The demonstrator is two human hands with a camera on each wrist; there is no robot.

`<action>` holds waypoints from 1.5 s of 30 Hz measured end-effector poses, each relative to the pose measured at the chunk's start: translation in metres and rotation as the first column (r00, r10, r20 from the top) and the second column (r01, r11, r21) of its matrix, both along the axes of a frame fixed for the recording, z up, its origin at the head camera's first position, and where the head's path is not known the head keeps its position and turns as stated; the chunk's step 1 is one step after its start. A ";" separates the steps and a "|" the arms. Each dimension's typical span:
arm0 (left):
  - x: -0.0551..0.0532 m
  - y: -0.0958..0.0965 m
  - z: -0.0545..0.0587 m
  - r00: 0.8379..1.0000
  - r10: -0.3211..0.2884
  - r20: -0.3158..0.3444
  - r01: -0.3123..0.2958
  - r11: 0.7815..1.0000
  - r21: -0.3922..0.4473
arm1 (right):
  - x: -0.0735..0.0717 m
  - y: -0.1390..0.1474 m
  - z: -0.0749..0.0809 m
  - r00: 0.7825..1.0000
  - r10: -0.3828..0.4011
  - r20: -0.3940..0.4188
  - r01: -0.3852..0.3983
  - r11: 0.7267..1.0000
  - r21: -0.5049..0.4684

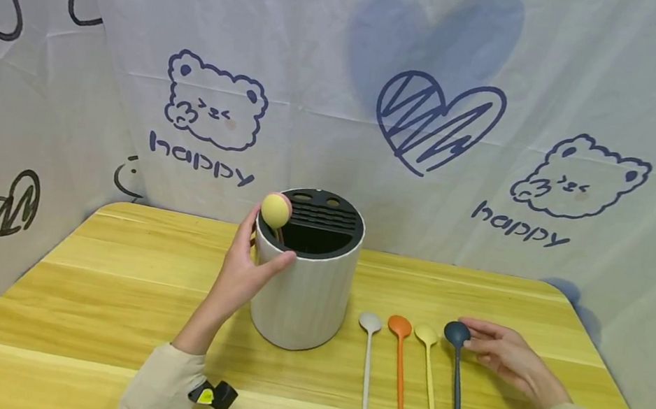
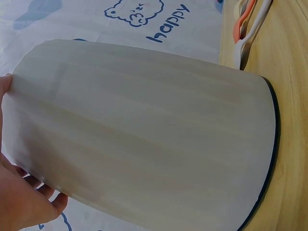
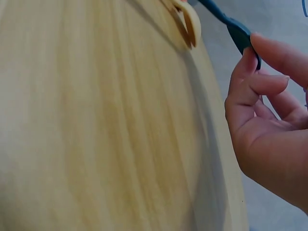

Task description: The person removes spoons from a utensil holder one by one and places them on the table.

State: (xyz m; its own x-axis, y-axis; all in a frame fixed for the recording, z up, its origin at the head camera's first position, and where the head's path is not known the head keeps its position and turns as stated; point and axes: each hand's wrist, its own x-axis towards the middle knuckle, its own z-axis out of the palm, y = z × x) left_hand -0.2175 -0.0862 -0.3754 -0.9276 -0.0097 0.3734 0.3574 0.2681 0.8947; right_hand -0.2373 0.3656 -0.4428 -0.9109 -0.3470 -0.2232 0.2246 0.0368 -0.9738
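Note:
My left hand grips the white utensil holder near its rim, thumb at the front and fingers along the left side. The holder has a slotted black top, and a yellow spoon sticks up from its opening with a pink one partly hidden behind. In the right wrist view, my right hand pinches the bowl of a dark blue spoon between thumb and fingers. That spoon is the rightmost of a row with a pale yellow spoon, an orange spoon and a light grey spoon.
Everything stands on a wooden table. A white cloth printed with bears and hearts hangs behind it and along the sides. The spoon row lies right of the holder, handles toward the front edge.

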 end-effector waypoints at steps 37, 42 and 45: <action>0.002 0.000 -0.001 1.000 0.003 0.005 -0.003 1.000 0.006 | -0.018 0.001 -0.012 0.992 0.116 -0.052 -0.096 0.951 0.295; 0.002 0.000 -0.001 1.000 -0.001 0.003 0.001 1.000 0.006 | -0.018 0.001 -0.011 0.987 0.129 -0.098 -0.077 0.906 0.417; 0.001 0.000 -0.001 1.000 -0.004 -0.004 0.004 1.000 0.006 | -0.017 0.001 -0.010 0.982 0.130 -0.140 -0.045 0.869 0.492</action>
